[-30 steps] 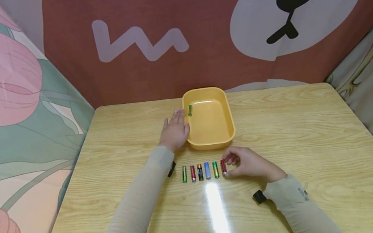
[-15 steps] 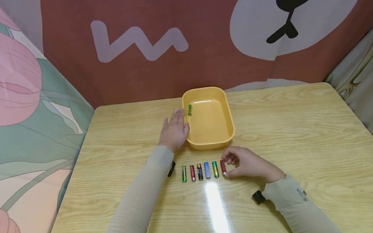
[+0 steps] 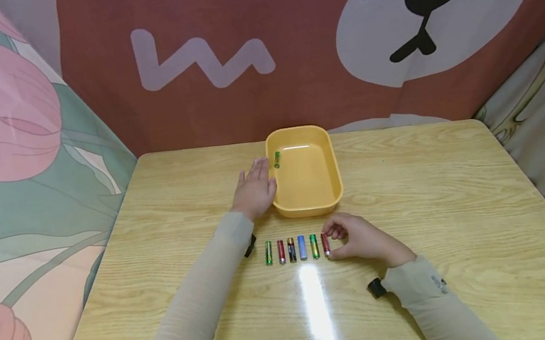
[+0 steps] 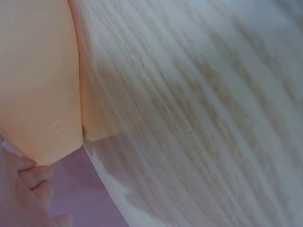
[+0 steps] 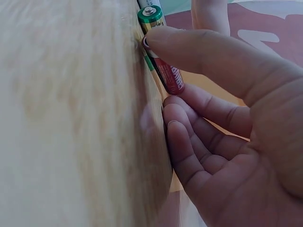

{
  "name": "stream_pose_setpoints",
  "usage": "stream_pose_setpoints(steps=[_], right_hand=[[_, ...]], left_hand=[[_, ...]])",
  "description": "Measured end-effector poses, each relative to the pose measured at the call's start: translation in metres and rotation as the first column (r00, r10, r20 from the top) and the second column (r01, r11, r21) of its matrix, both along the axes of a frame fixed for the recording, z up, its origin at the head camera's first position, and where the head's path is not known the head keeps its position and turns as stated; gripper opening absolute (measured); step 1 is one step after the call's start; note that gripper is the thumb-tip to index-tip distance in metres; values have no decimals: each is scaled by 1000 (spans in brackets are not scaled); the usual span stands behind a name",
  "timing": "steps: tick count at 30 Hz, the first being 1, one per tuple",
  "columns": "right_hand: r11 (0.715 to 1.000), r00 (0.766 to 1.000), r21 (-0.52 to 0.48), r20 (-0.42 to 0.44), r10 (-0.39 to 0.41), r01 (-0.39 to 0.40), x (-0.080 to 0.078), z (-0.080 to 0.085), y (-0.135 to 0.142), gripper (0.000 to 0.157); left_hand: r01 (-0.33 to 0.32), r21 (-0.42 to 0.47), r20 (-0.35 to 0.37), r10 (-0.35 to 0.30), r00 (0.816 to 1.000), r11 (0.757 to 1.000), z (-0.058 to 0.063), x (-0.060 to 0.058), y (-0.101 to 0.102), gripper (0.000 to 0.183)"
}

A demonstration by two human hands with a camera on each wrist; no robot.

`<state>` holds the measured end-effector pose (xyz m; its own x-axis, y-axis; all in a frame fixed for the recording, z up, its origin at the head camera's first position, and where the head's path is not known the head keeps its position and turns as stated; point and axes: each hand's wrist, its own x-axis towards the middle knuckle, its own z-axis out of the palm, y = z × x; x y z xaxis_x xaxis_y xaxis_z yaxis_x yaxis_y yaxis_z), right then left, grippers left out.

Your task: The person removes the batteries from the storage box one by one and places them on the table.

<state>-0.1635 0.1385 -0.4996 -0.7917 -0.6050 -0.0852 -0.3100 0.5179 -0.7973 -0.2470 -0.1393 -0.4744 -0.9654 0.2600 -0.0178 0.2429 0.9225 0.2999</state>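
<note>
My left hand (image 3: 254, 190) rests with straight fingers against the left wall of a yellow plastic tray (image 3: 308, 182); the left wrist view shows its fingertips (image 4: 38, 179) by the tray's side. Between thumb and index finger, my right hand (image 3: 360, 239) pinches a red battery (image 5: 169, 75) by its two ends, on the tabletop. That battery ends a row at the right. Leftward from it lie a green battery (image 3: 314, 246), a blue one (image 3: 302, 248), a black one (image 3: 291, 250), another red one (image 3: 281, 252) and another green one (image 3: 268, 253).
One green battery (image 3: 277, 159) lies inside the tray near its left wall. The wood-grain table (image 3: 426, 183) backs onto a brown printed cloth (image 3: 301, 73). Floral cloth (image 3: 14, 229) hangs at the left, and patterned fabric at the right. A glare patch shines below the row.
My right hand and the red battery have slid very slightly left, towards the green battery beside it. My left hand stays at the tray.
</note>
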Motion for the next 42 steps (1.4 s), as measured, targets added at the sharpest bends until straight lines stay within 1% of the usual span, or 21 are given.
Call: stream_pose_setpoints(steps=[4,10,16,21,34,42], right_hand=[[1000,1000,13,-15,-2,2,0,0,0,43],[1000,1000,0,-30,5,-5,1,0,0,42],[1000,1000,9,2,1,-1,1,2,-1,41],[1000,1000,13,9,7,-7,1,4,-1,41],[1000,999,3,31,22,-22,2,7,-1,47],[1000,999,0,28,24,-24,1,9,0,49]], left_hand=[[1,2,0,-1,1000,1000,0,0,0,62],[1,10,9,-1,1000,1000,0,0,0,63],[-1,0,10,1,1000,1000,2,1,-2,63],[-6,-15,8,6,1000,1000,3,2,-1,63],[-4,-15,-2,4,1000,1000,-2,-1,-1,62],[-7,-3,-19,7,1000,1000,-1,-1,0,62]])
